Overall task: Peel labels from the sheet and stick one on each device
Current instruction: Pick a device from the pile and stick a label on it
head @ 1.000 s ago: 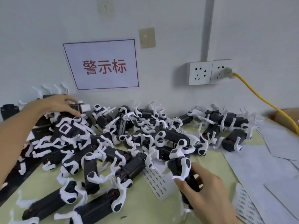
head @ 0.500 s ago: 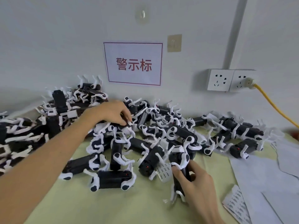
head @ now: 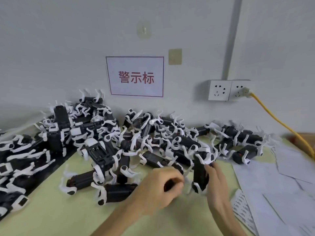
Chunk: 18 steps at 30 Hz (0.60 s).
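Right-hand grip (head: 217,186) round an upright device (head: 201,172), left grip (head: 160,188) curled, contents unclear, below sign (head: 135,76) "警示标"

The left hand (head: 162,186) is blurred. Its fingertips (head: 178,183) curl round a dark patch, and whether that is something held or only shadow cannot be told. The right hand (head: 217,186) grips an upright device (head: 200,172), and the palm covers the device's right side. Both forearms (head: 119,218) run off the bottom edge. The print on the label sheet (head: 241,206) is too small to read, and where the sheet meets the white paper (head: 272,193) it is unclear which lies on top. The pile of devices (head: 25,159) is cut by the left edge, and the yellow cable (head: 279,125) by the right.
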Each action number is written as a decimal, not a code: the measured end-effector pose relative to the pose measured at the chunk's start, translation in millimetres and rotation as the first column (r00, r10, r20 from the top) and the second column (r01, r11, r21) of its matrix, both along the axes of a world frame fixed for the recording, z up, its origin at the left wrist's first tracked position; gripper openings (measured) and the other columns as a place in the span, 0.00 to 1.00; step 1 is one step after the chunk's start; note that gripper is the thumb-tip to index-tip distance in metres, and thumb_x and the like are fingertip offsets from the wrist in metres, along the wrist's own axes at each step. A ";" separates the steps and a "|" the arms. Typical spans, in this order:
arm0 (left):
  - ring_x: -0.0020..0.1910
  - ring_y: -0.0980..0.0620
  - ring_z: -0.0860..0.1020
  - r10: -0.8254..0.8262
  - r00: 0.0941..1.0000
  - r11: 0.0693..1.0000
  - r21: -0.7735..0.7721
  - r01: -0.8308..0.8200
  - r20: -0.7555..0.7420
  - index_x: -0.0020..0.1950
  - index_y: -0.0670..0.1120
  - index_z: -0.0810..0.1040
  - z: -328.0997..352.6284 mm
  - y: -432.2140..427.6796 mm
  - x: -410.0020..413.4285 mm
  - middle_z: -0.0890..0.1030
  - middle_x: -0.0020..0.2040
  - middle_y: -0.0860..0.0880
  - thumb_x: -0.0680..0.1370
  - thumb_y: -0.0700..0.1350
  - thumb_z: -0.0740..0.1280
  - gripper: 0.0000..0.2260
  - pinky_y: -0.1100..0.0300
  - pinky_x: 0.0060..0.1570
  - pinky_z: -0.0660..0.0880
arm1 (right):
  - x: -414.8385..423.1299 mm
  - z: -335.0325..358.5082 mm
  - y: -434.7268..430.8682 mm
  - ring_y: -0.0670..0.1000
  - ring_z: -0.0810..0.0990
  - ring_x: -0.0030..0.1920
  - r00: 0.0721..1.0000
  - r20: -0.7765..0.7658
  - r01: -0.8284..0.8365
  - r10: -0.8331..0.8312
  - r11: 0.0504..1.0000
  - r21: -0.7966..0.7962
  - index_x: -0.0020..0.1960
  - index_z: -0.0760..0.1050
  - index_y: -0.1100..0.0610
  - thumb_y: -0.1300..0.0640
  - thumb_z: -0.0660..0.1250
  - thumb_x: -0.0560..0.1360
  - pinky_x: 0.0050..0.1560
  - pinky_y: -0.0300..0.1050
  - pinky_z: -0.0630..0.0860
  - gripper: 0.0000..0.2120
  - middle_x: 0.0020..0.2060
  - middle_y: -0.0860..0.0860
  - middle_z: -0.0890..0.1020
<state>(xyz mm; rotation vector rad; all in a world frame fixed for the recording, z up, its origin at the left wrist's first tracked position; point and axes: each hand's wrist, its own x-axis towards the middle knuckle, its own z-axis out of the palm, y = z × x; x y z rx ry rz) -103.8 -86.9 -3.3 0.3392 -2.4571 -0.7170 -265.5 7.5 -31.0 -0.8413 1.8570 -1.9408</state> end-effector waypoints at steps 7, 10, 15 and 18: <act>0.45 0.59 0.67 0.252 0.967 0.840 -0.506 -0.194 0.048 0.57 0.60 0.83 -20.5 -27.7 -14.1 0.82 0.40 0.62 0.71 0.43 0.72 0.17 0.59 0.47 0.67 | -12.6 1.3 0.2 0.47 0.81 0.42 0.996 -0.010 0.089 -0.089 0.994 -0.066 0.48 0.75 0.44 0.56 0.57 0.84 0.39 0.45 0.75 0.12 0.40 0.41 0.82; 0.42 0.57 0.75 0.441 0.898 0.774 -0.500 -0.387 -0.013 0.50 0.60 0.85 -28.8 -38.1 -18.3 0.82 0.36 0.62 0.66 0.40 0.79 0.19 0.52 0.59 0.65 | -13.1 -3.6 -2.9 0.38 0.83 0.43 0.996 0.037 0.089 -0.086 0.993 -0.080 0.57 0.76 0.45 0.51 0.62 0.84 0.39 0.36 0.77 0.06 0.46 0.42 0.83; 0.39 0.53 0.79 0.597 0.752 0.650 -0.380 -0.658 -0.280 0.42 0.53 0.85 -25.3 -37.8 -9.5 0.84 0.36 0.58 0.71 0.41 0.74 0.06 0.39 0.68 0.67 | -12.7 -3.1 0.6 0.47 0.85 0.42 0.999 0.026 0.044 -0.042 0.994 -0.098 0.58 0.76 0.42 0.47 0.70 0.79 0.38 0.41 0.80 0.08 0.45 0.43 0.83; 0.37 0.56 0.79 0.304 0.839 0.869 -0.231 -0.439 -0.451 0.44 0.47 0.83 -28.4 -19.0 -5.0 0.83 0.39 0.55 0.76 0.39 0.66 0.07 0.52 0.46 0.79 | -8.0 -1.5 0.3 0.51 0.84 0.38 1.000 -0.007 0.029 -0.030 0.994 -0.103 0.52 0.77 0.39 0.50 0.73 0.77 0.40 0.51 0.80 0.08 0.42 0.44 0.80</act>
